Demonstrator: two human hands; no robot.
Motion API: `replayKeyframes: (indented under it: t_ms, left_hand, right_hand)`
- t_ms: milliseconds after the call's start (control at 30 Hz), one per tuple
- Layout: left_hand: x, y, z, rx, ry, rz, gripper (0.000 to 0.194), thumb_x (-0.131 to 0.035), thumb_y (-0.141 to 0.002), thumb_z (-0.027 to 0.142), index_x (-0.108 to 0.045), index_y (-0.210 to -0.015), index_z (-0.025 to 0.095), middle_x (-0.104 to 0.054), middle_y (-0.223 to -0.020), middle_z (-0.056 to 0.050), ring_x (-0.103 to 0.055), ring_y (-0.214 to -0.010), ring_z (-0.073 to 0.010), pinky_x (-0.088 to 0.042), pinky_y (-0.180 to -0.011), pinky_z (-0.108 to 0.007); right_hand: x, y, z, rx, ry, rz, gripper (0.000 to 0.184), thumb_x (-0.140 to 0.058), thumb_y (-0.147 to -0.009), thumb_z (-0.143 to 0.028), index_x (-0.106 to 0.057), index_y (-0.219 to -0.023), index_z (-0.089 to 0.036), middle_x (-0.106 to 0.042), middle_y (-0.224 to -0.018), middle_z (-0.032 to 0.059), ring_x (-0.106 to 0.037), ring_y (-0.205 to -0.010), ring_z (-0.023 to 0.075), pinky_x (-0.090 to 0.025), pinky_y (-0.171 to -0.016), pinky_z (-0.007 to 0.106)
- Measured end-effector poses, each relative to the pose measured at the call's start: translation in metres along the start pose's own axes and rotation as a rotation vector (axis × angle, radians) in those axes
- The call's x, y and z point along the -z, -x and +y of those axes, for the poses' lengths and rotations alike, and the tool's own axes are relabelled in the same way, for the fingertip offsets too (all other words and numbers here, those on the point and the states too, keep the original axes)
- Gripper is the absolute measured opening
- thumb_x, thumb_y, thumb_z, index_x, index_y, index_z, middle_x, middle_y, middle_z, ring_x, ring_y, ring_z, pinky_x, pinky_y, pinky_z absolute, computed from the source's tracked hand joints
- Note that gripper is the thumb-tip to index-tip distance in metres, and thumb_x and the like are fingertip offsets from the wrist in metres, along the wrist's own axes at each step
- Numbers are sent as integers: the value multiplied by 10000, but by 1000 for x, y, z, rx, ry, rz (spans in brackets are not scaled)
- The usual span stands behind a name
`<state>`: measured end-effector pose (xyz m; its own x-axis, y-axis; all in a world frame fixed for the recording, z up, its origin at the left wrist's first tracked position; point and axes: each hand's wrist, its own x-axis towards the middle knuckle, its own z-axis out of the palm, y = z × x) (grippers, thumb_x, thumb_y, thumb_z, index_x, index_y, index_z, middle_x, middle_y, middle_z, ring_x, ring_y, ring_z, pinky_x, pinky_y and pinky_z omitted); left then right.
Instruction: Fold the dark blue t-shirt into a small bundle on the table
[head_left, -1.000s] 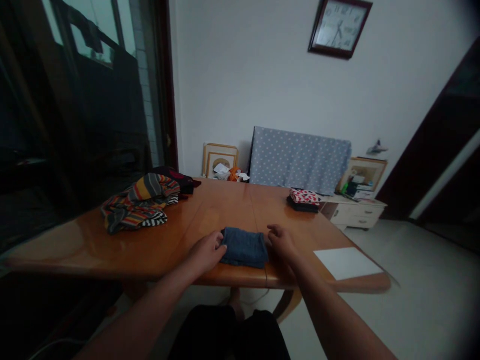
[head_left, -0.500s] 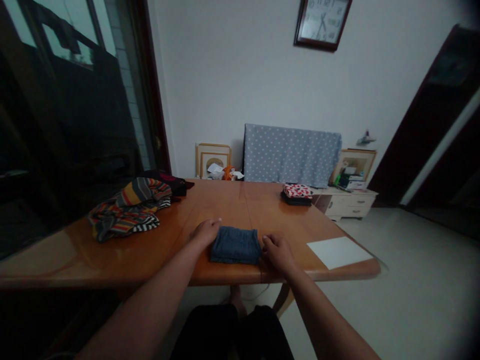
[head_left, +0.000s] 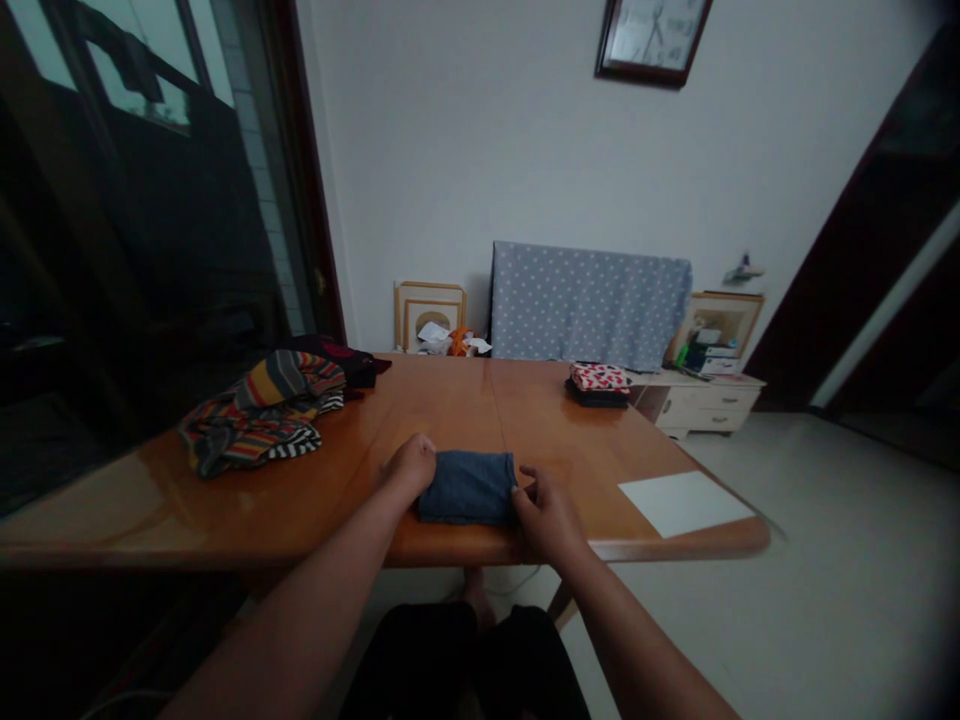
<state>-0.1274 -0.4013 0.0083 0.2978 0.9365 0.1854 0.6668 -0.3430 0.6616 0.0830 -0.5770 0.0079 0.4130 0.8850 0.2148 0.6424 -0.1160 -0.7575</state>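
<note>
A folded dark blue garment (head_left: 468, 487) lies near the front edge of the wooden table (head_left: 450, 410). My left hand (head_left: 409, 466) is curled against its left end, fingers closed on the cloth. My right hand (head_left: 541, 513) grips its right end with fingers bent around the edge. Both hands flank the garment and touch it.
A heap of striped clothes (head_left: 259, 412) with a dark item behind it lies at the table's left. A small folded stack topped by red-patterned cloth (head_left: 598, 383) sits far right. A white sheet (head_left: 684, 502) lies at the right front corner. Cabinet and polka-dot cover stand beyond.
My left hand went from lying open beside the garment to curling onto its left end. My right hand slid closer and closed on the right end. The garment stayed in place.
</note>
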Motion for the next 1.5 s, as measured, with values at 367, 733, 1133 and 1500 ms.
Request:
replayKeyframes:
  t_ms: [367,733,1133,1500]
  left_hand:
    - [-4,25,46,-475,-273,38,444,-299,-1023,354,-605,-1284,167,-595,-1396,-155,-502,-1343,-267,-348,-1123,-416]
    - [-26,26,14,-435,-255,-261,738,-221,-1005,629,-387,-1551,159,-280,-1649,-123,-166,-1551,-250,-139,-1242,-415]
    - [-21,31,17,-471,-301,-258,853,-322,-942,729,-340,-1575,157,-253,-1656,-139,-175,-1548,-284,-152,-1236,-424]
    - [-21,33,19,-459,-263,-230,874,-394,-903,755,-381,-1554,172,-292,-1642,-146,-204,-1539,-303,-160,-1235,-437]
  right_hand:
    - [-3,-12,23,-31,-290,-18,381,-500,-889,-408,-673,-1122,-161,-731,-883,64,-687,-763,191,-509,-659,275]
    - [15,-35,35,65,-52,-15,257,-576,-866,-231,-759,-1043,-201,-756,-1054,77,-681,-993,218,-498,-903,328]
    - [6,-51,16,176,126,-74,270,-545,-912,-256,-767,-1060,-219,-713,-987,68,-633,-910,182,-450,-811,262]
    - [-12,-64,3,9,67,-50,299,-610,-881,-430,-665,-715,-187,-662,-680,30,-558,-594,133,-359,-576,244]
